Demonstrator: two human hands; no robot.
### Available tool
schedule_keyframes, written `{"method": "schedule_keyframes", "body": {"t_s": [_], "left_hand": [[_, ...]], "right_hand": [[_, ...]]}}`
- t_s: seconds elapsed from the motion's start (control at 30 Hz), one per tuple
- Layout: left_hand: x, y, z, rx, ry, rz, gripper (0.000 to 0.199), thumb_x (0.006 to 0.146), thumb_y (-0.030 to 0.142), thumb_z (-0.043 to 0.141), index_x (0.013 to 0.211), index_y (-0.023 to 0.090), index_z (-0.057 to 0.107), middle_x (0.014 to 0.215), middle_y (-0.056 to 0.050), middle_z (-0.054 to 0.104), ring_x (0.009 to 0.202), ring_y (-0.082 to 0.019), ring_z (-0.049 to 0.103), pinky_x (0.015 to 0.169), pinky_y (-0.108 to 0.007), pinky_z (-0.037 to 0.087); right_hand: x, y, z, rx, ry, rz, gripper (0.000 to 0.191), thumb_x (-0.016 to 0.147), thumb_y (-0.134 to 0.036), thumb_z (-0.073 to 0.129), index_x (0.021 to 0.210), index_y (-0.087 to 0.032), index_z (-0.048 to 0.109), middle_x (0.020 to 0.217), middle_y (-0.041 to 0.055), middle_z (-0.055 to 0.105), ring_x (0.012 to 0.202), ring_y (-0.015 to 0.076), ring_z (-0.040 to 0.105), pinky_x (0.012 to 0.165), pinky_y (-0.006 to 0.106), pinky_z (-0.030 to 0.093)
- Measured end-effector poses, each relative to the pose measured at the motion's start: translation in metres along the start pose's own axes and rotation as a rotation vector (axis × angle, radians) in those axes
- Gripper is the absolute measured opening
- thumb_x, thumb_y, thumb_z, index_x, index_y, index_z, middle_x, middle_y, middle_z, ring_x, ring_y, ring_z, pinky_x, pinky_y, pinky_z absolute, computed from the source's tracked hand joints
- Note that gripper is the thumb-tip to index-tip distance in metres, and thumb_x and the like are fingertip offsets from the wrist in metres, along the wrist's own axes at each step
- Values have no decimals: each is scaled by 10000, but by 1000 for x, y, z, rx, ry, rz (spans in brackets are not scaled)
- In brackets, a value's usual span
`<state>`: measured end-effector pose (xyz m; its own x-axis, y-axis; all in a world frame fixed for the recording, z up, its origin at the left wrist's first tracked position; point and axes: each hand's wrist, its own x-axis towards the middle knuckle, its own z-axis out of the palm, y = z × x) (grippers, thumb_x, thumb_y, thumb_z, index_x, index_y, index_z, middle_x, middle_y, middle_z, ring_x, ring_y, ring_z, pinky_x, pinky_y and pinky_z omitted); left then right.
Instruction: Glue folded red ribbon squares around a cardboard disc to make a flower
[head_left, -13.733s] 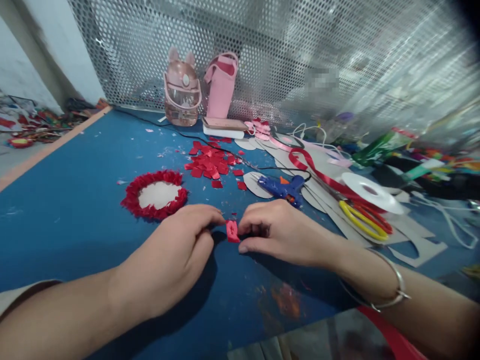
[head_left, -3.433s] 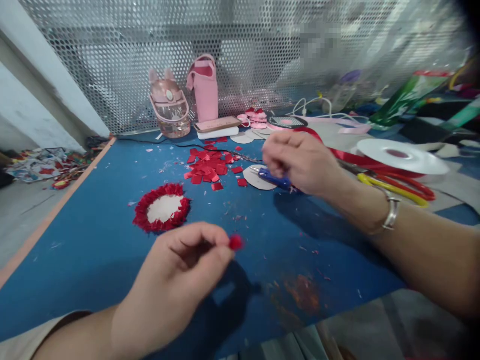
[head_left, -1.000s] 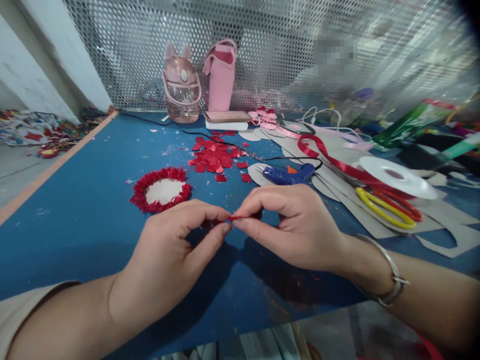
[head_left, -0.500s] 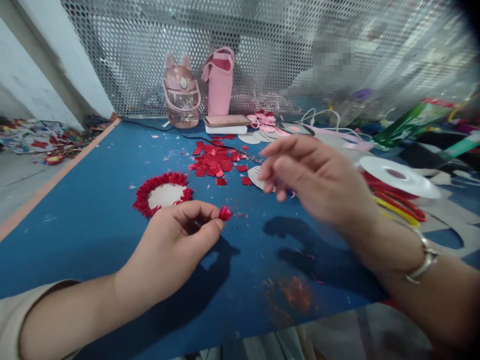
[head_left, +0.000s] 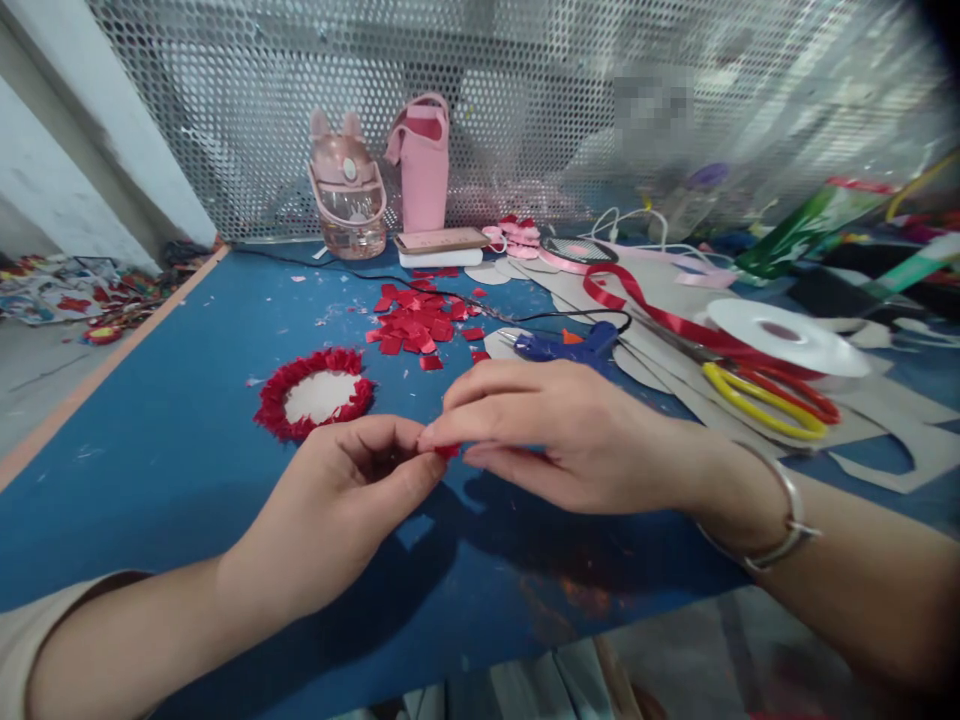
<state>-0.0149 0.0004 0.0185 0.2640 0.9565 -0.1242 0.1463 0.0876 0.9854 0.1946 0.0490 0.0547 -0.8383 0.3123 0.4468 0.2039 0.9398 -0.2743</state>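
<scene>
Near the front of the table (head_left: 187,460), the left hand (head_left: 330,520) and the right hand (head_left: 570,435) are meeting, a small ribbon piece (head_left: 448,452) sitting between them. Beyond the left hand, a fringed disc (head_left: 319,398) is lying; ribbon squares (head_left: 416,322) are resting farther back, to its right. A glue gun (head_left: 566,347) is lying behind the right hand. To the right, scissors (head_left: 765,400) are lying before a ribbon spool (head_left: 817,345). At the back, a water bottle (head_left: 347,195) is standing left of a bottle sleeve (head_left: 424,180), before a perforated panel (head_left: 262,150). Far right, what appears to be a packet (head_left: 814,230) is leaning.
</scene>
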Motion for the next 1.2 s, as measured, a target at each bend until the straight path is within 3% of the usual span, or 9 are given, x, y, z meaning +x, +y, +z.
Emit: {"method": "schedule_keyframes", "body": {"t_s": [0.2, 0.4, 0.57, 0.6, 0.67, 0.73, 0.8, 0.93, 1.2], "left_hand": [[-4, 1, 1, 181, -28, 102, 190, 857, 367, 623, 814, 205, 715, 684, 13, 655, 584, -103, 527, 508, -194, 414], [-9, 3, -7, 692, 52, 662, 122, 874, 135, 561, 862, 197, 666, 788, 26, 709, 709, -82, 647, 667, -164, 477], [12, 13, -35, 859, 540, 597, 126, 828, 305, 601, 823, 221, 695, 770, 19, 736, 684, -149, 669, 648, -253, 496], [19, 14, -44, 881, 671, 478, 163, 810, 359, 607, 809, 227, 702, 757, 19, 736, 691, -166, 669, 650, -274, 492], [34, 15, -62, 901, 766, 396, 219, 818, 391, 572, 804, 214, 700, 757, -5, 732, 666, -181, 653, 641, -310, 456], [48, 10, -81, 953, 748, 328, 262, 820, 427, 529, 811, 231, 703, 609, 16, 659, 502, -144, 552, 576, -318, 383], [58, 0, -96, 1013, 680, 263, 253, 765, 475, 567, 738, 263, 701, 395, 49, 479, 373, -130, 415, 511, -313, 306], [66, -19, -106, 1065, 567, 260, 224, 705, 488, 565, 693, 307, 698, 434, 13, 548, 403, -165, 466, 492, -311, 302], [48, -10, -67, 962, 427, 239, 280, 849, 480, 562, 839, 269, 746, 849, -30, 788, 725, -239, 713, 659, -291, 506]], "right_hand": [[1, -6, 9, -143, 25, -14, 181, 972, -185, 539, 921, -132, 705, 882, 53, 721, 815, 134, 657, 701, 242, 516], [1, -14, -3, 12, 27, 162, 102, 917, -159, 618, 844, -158, 689, 809, 6, 725, 737, 112, 661, 677, 229, 510], [-16, 27, -60, 66, 591, 482, 55, 857, -231, 673, 909, -237, 657, 858, 5, 690, 701, 132, 625, 627, 268, 500], [-21, 38, -71, 42, 554, 524, 102, 832, -203, 665, 930, -232, 654, 891, 15, 690, 721, 141, 633, 642, 280, 504], [-34, 59, -85, -93, 162, 623, 197, 782, -146, 594, 945, -216, 679, 885, 35, 709, 765, 178, 656, 675, 318, 509], [-47, 75, -86, -224, -183, 639, 345, 693, -86, 536, 958, -216, 716, 953, 46, 725, 876, 225, 673, 773, 373, 522], [-58, 85, -78, -277, -320, 635, 500, 621, -46, 488, 1034, -212, 715, 1078, 63, 708, 992, 251, 665, 859, 406, 528], [-76, 94, -60, -317, -345, 606, 688, 597, -13, 458, 1224, -221, 652, 1325, 75, 619, 1199, 271, 601, 951, 423, 525], [-79, 104, -60, -285, -306, 512, 438, 736, -23, 468, 1065, -197, 699, 1188, 94, 696, 1095, 244, 663, 913, 399, 544]]}}
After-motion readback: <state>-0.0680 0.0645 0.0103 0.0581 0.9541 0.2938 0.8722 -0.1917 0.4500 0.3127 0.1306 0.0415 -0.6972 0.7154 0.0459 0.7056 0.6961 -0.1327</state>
